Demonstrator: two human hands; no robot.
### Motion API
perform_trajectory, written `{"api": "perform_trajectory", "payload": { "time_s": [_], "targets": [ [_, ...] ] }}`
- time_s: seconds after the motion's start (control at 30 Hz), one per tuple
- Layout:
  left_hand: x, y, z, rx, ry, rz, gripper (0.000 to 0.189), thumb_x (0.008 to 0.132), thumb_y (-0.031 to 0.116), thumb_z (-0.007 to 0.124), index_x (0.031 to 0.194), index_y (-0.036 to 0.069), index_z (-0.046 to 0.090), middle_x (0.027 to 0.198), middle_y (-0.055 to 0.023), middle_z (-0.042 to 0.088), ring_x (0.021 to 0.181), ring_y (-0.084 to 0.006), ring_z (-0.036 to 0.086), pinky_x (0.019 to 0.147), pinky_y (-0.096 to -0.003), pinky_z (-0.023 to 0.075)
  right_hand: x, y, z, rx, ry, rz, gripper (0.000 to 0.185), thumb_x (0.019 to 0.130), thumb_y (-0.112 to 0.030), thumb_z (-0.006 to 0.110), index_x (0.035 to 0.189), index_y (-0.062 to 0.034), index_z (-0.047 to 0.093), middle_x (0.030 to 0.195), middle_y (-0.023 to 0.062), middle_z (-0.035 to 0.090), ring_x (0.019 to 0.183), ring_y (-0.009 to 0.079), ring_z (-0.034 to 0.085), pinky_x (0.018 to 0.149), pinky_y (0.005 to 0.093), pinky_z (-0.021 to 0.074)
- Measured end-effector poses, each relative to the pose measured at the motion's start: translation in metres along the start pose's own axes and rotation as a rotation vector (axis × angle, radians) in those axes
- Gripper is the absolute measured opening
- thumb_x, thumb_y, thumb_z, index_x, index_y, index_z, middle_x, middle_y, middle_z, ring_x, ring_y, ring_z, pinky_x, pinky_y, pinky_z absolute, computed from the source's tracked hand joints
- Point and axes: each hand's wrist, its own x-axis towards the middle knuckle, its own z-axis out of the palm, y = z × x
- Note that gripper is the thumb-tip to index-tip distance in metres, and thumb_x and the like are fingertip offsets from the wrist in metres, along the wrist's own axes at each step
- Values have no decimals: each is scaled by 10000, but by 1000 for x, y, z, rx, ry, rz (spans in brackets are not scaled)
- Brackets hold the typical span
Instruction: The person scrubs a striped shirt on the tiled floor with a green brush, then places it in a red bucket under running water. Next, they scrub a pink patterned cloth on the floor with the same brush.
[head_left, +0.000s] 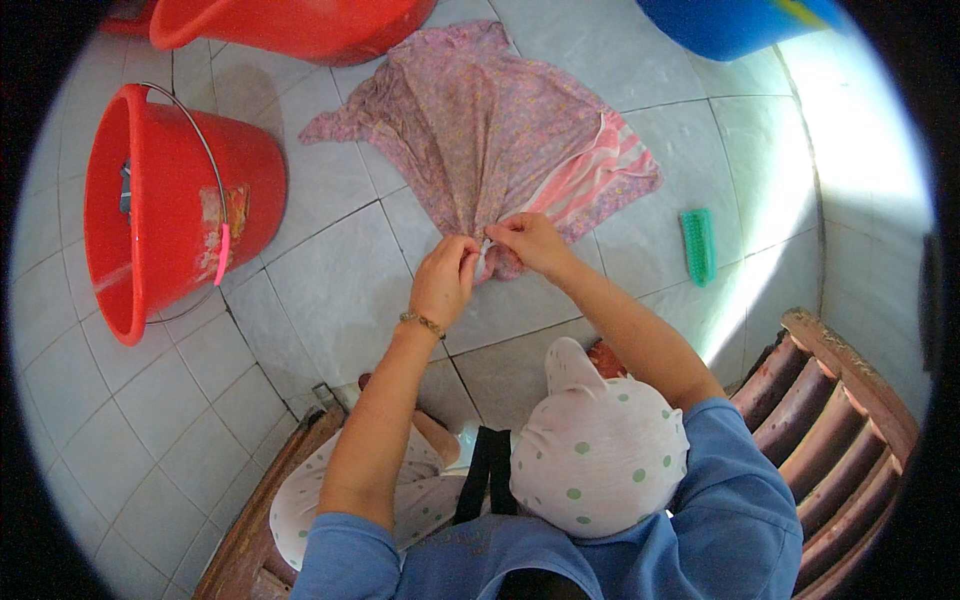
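A pink-purple floral garment (480, 112) lies spread on the grey floor tiles, fanning out away from me. Its near end is gathered between my hands. My left hand (442, 277) pinches the cloth there, beside a pale strip. Thumb and fingers of my right hand (531, 241) grip the same gathered spot, close to the left fingertips. A pink-and-white striped part (581, 180) of the cloth shows along the right side. A small bunch of fabric (506, 266) lies just below my fingers. The exact fold I hold is partly hidden by them.
A red bucket (202, 165) with a wire handle lies tipped at the left, something dark inside. Another red container (300, 26) and a blue one (742, 22) stand at the far side. A green scrubbing brush (698, 247) lies right. A slatted wooden seat (810, 405) is near me.
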Motion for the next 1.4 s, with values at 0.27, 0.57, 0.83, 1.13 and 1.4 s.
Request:
{"api": "perform_trajectory", "payload": {
  "time_s": [0.27, 0.57, 0.83, 1.13, 1.4],
  "targets": [
    [4, -1, 5, -33, -50, -162, 252, 825, 33, 605, 1074, 25, 644, 912, -116, 629, 789, -202, 616, 683, -319, 495, 1, -12, -8, -206, 162, -358, 242, 722, -231, 684, 736, 9, 654, 677, 160, 663, 603, 241, 650, 566, 357, 497],
    [29, 16, 13, -359, 50, -512, 222, 843, 150, 667, 978, -26, 679, 840, -51, 681, 712, -87, 591, 616, -248, 474, 2, -37, -23, -89, -81, -354, 213, 795, -198, 660, 877, -4, 695, 769, 111, 692, 689, 157, 645, 625, 318, 504],
    [32, 6, 12, -646, 86, -739, 174, 847, 179, 668, 919, 25, 707, 768, 7, 642, 611, -71, 537, 520, -224, 427, -7, -20, -15, 96, -6, -361, 242, 852, -206, 640, 909, 26, 682, 780, 99, 698, 704, 149, 648, 626, 312, 503],
    [35, 19, 16, -855, 83, -841, 122, 858, 151, 638, 911, 42, 652, 786, -6, 640, 668, -98, 579, 554, -231, 462, -14, -22, -16, -49, 66, -157, 335, 768, -336, 738, 761, -5, 685, 641, 77, 643, 596, 154, 597, 560, 328, 467],
    [38, 16, 6, -1075, 51, -968, 100, 861, 154, 630, 890, 60, 620, 816, -29, 637, 720, -138, 607, 646, -272, 496, -26, -31, -11, -71, 22, -306, 329, 750, -334, 734, 823, -23, 654, 690, 139, 647, 634, 249, 633, 584, 373, 478]
  ]
}}
